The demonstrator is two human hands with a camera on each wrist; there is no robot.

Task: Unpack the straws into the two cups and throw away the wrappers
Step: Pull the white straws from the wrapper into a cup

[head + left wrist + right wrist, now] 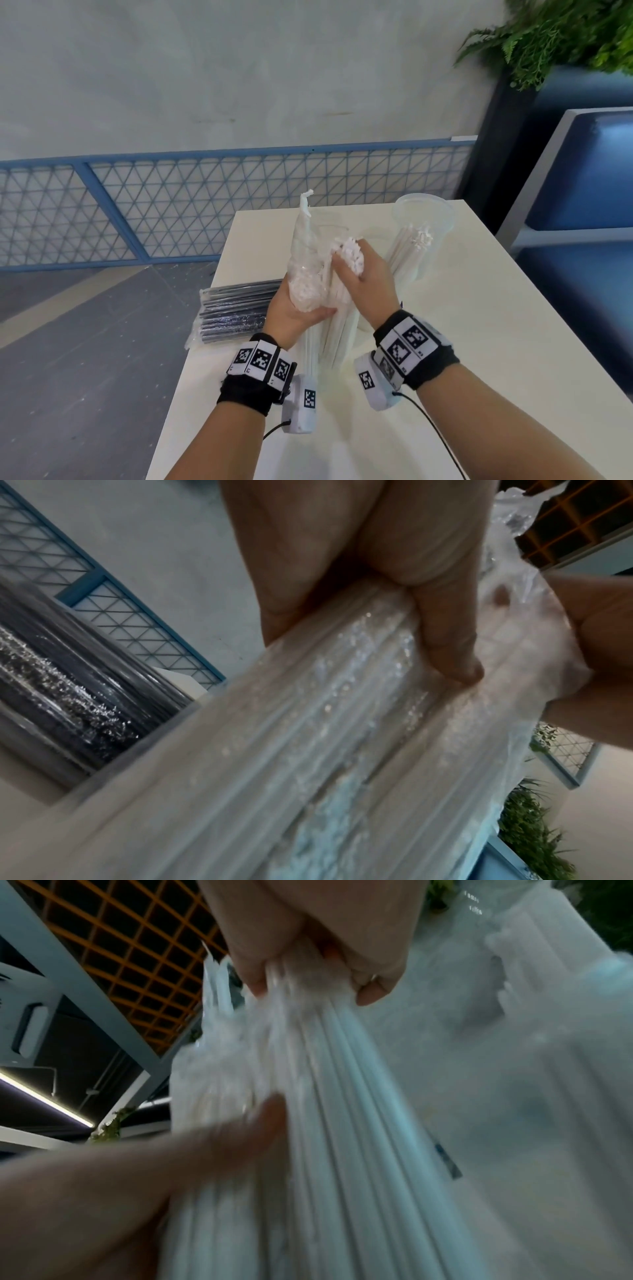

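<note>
Over the white table (462, 325) I hold a clear plastic wrapper (305, 240) with white straws inside. My left hand (294, 308) grips the wrapper around its middle; the thumb (448, 642) presses on the film. My right hand (363, 274) grips a bunch of white straws (352, 257) by their upper ends, partly out of the wrapper (212, 993). The straws (342, 1123) run down toward the table. A clear plastic cup (424, 222) with white straws in it stands at the back right. A second clear cup (335, 226) behind the wrapper is barely visible.
A sealed pack of black straws (236, 311) lies at the table's left edge, also seen as the black pack (61, 696). A blue mesh railing (205, 205) runs behind. Blue seating (589, 171) and a green plant (565, 34) are at the right.
</note>
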